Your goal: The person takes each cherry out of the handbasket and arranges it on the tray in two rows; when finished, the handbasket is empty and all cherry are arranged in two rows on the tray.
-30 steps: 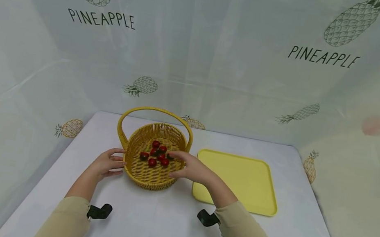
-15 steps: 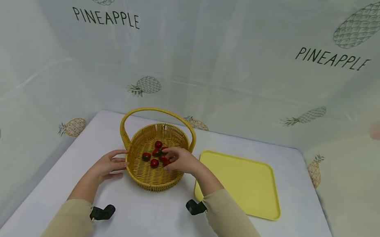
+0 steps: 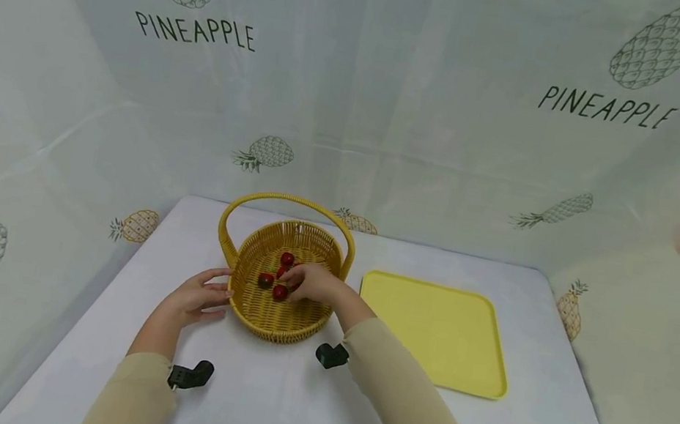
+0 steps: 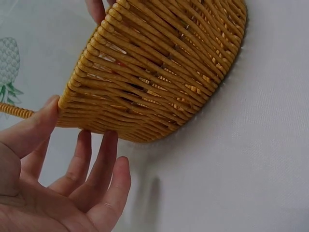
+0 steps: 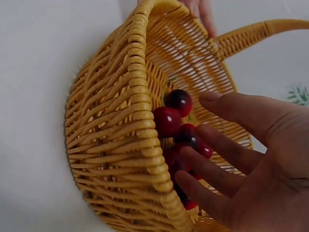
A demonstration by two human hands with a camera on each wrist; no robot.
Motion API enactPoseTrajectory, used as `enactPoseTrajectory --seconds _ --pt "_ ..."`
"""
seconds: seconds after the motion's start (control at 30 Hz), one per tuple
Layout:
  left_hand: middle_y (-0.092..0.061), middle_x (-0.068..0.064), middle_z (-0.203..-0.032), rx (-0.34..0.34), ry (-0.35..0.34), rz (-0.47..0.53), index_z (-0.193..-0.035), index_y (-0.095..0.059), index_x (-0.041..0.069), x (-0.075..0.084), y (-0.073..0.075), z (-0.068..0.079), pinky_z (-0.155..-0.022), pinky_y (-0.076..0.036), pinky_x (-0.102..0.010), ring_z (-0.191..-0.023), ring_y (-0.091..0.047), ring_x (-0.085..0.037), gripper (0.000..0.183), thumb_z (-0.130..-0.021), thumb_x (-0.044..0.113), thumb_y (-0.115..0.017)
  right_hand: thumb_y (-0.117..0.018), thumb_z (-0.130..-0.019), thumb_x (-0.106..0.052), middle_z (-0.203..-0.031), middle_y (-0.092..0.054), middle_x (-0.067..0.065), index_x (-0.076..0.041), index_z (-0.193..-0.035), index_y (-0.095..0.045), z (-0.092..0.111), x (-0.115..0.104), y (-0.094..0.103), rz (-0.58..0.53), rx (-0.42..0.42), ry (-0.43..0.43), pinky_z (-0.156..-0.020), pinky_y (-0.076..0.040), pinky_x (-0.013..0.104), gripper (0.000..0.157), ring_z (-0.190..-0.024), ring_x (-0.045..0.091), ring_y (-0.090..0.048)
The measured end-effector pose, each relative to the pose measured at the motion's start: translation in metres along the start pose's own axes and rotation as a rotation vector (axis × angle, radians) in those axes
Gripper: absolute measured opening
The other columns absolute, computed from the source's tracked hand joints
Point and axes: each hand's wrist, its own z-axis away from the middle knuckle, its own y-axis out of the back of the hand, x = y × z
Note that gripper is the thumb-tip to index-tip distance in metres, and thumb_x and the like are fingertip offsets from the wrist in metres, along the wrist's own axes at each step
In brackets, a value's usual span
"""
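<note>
A round yellow wicker basket [image 3: 277,322] with an arched handle [image 3: 292,198] stands on the table. Several dark red cherries [image 5: 167,122] lie in it, some hidden by my right hand [image 3: 316,285] in the head view. That hand reaches in over the right side. In the right wrist view its fingers are spread and loosely bent, tips at the cherries, with none plainly pinched. On the basket's left, my left hand [image 3: 191,297] touches the outside. The left wrist view has its thumb [image 4: 41,123] at the rim and other fingertips against the wicker wall [image 4: 145,72].
To the right of the basket lies a flat yellow tray [image 3: 434,334] with a raised rim. The white table [image 3: 256,406] ends against a pineapple-printed sheet [image 3: 358,96] behind. Each wrist carries a small black camera [image 3: 190,374].
My right hand has moved left and deeper into the basket, from its right rim to over the cherries. My left hand stays at the basket's side. The head view has shifted slightly.
</note>
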Motion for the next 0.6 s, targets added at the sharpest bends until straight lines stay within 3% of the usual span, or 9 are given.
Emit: enactPoseTrajectory --seconds 0.37,0.6 --pt "-0.051 -0.022 -0.134 0.004 -0.019 0.033 -0.146 -0.036 0.007 -0.004 0.002 -0.004 -0.088 -0.049 -0.048 -0.096 -0.064 -0.018 0.061 -0.093 0.002 -0.065 -0.075 -0.084 -0.002 -0.118 -0.064 0.007 -0.011 -0.121 -0.069 -0.019 -0.003 -0.008 0.067 -0.016 -0.055 -0.088 -0.048 0.032 0.038 -0.098 0.016 -0.056" --pt "-0.047 -0.025 -0.137 -0.003 -0.031 0.034 -0.147 -0.036 0.008 -0.007 0.002 -0.003 -0.086 -0.05 -0.047 -0.097 -0.063 -0.018 0.061 -0.093 0.003 -0.065 -0.077 -0.083 -0.003 -0.104 -0.065 -0.001 -0.013 -0.114 -0.073 -0.033 -0.001 -0.01 0.118 -0.022 -0.078 -0.08 -0.049 0.028 0.033 -0.091 0.014 -0.056"
